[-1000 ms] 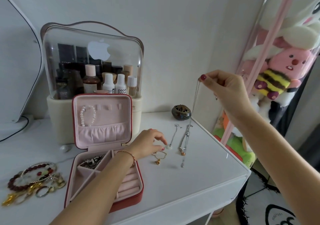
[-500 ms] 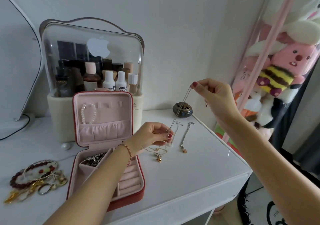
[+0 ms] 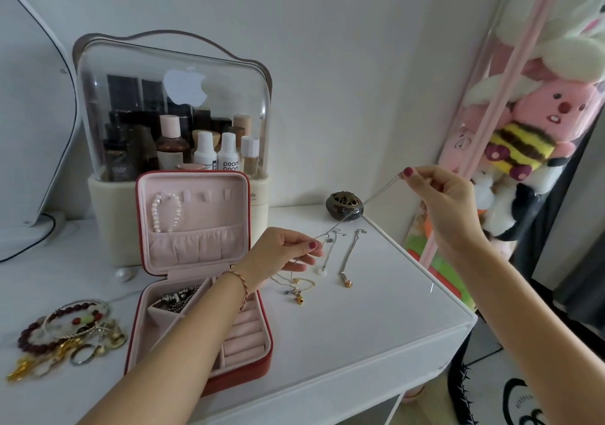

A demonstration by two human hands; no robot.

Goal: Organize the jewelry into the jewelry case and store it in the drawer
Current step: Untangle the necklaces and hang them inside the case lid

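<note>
Stretching a thin silver necklace (image 3: 370,200) taut, both hands pinch its ends, left hand (image 3: 281,254) low, right hand (image 3: 442,202) raised, probably untangling it before casing.

A thin silver chain (image 3: 370,202) stretches taut between two hands above the white table (image 3: 376,313). The right hand (image 3: 448,205), at three o'clock, pinches its upper end; the left hand (image 3: 281,254), at centre, pinches the lower end. At seven o'clock the open red jewelry case (image 3: 196,280) holds a pearl bracelet (image 3: 166,208) in its lid. Loose necklaces (image 3: 347,257) lie just right of the left hand.
</note>
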